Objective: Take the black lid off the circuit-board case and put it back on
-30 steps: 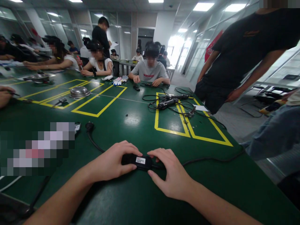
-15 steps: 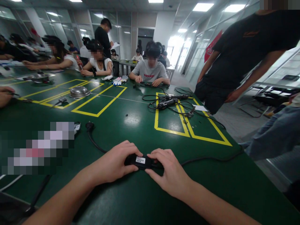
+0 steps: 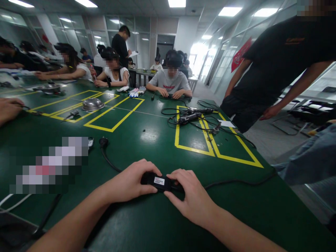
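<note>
On the near part of the green table (image 3: 126,224) lies a small black box (image 3: 159,181) with a white printed label, set in a black cord. My left hand (image 3: 133,180) pinches its left end between thumb and fingers. At the other end, the thumb and fingers of my right hand (image 3: 187,190) grip it as well. The cord (image 3: 236,182) runs off to the right toward the table edge. To the left it leads to a black plug (image 3: 104,142) lying on the table. What the box contains cannot be seen.
A blurred-out pale strip (image 3: 52,164) lies at left, with white wires beside it. Black cabled tools (image 3: 190,117) rest within yellow tape lines at right. A metal bowl (image 3: 93,104) sits farther back. Several people sit around the table; one person (image 3: 283,66) stands at right.
The view has shifted slightly, so the scene sits a little lower and further right. Both hands keep the same hold on the black box.
</note>
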Tool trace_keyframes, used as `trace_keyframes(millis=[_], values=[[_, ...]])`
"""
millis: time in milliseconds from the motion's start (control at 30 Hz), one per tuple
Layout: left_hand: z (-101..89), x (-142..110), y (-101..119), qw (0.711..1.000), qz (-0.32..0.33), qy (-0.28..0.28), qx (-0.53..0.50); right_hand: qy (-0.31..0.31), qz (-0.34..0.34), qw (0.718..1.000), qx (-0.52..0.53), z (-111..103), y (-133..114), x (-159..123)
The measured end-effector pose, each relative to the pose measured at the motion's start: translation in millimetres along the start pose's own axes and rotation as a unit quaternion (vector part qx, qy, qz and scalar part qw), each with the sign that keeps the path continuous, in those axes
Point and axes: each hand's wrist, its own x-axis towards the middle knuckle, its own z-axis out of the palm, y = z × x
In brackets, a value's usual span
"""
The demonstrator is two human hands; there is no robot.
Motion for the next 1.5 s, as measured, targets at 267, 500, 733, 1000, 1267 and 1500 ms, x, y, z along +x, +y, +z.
trace_keyframes(millis=[267,500,733,1000,1267,1500], values=[[3.7,8,-8,0.992,-0.051,0.111,-0.02,0.013,0.059,0.997,0.038,5,3,-6],[10.3,12,-23,0.99,-0.023,0.124,0.065,-0.011,-0.014,1.0,0.002,1,2,0],[-5.1,-1,-9,0.994,0.009,0.073,0.08,-0.001,-0.012,1.0,0.028,2,4,-1],[-8.5,-3,0,0.997,-0.053,-0.045,0.035,0.025,0.003,0.998,0.052,6,7,-1],[-11.1,-4,0,0.996,-0.054,-0.029,0.066,0.032,0.01,0.998,0.052,4,5,-1],[-12.9,-5,-2,0.999,-0.022,-0.003,0.035,0.031,0.005,0.998,0.055,3,6,-2]])
